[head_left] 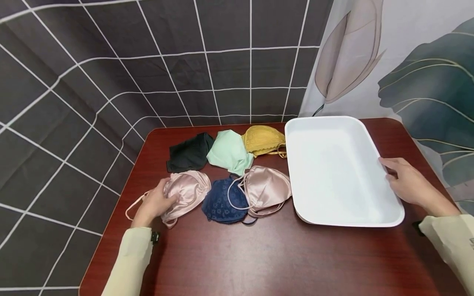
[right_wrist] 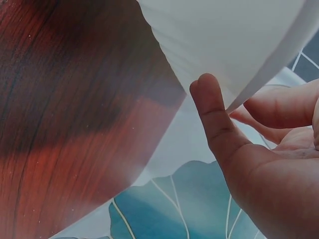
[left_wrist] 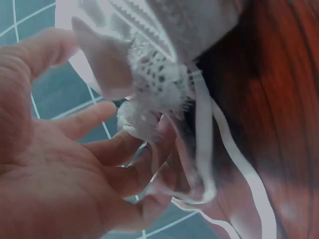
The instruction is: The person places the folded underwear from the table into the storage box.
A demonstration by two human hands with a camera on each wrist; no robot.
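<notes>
At the left of the table, my left hand (head_left: pixel 157 202) holds the near-left edge of a pale pink satin bra (head_left: pixel 191 191). In the left wrist view, thumb and fingers (left_wrist: pixel 89 119) lie around its lace-trimmed edge (left_wrist: pixel 157 74), and thin straps hang beside them. My right hand (head_left: pixel 407 181) pinches the right rim of a white plastic tray (head_left: pixel 338 172). From the right wrist view, its thumb (right_wrist: pixel 209 107) presses the tray's outer wall (right_wrist: pixel 224 45) while the fingers reach over the rim.
Left of the tray lie a black bra (head_left: pixel 190 152), a mint green bra (head_left: pixel 229 150), a mustard yellow bra (head_left: pixel 263 139), a navy lace bra (head_left: pixel 224 201) and another pink satin bra (head_left: pixel 268 187) overlapping the navy one. A dark grid curtain (head_left: pixel 229 70) hangs behind the reddish-brown table (head_left: pixel 237 259).
</notes>
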